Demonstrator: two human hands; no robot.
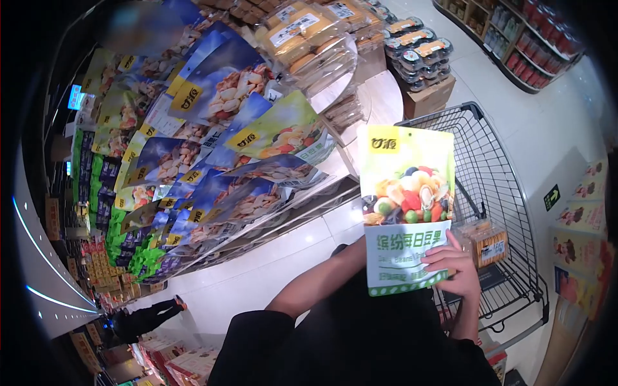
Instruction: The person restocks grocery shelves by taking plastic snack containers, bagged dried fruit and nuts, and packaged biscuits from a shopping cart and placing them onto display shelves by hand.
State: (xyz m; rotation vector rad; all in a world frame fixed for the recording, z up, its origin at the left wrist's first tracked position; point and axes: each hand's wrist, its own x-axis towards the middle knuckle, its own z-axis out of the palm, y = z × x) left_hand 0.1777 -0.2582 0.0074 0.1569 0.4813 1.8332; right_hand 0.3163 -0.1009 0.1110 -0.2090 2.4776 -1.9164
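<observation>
A green and white snack bag (412, 212) with a picture of mixed beans and nuts is held upright in front of me. My right hand (454, 265) grips its lower right edge, with the fingers across the front. My left forearm (322, 280) reaches behind the bag's left side, and that hand is hidden there, so its grip cannot be seen. Beyond the bag stands a black wire shopping cart (496, 167). A clear pack of yellow-brown baked goods (487, 244) lies in the cart, partly covered by the bag.
Many blue and green snack bags (222, 96) fill a slanted display on the left. Wrapped baked goods (302, 32) and stacked round tubs (418, 51) stand farther back. Cartons (579, 238) line the right side. A person in dark clothing (145, 320) is far off at lower left.
</observation>
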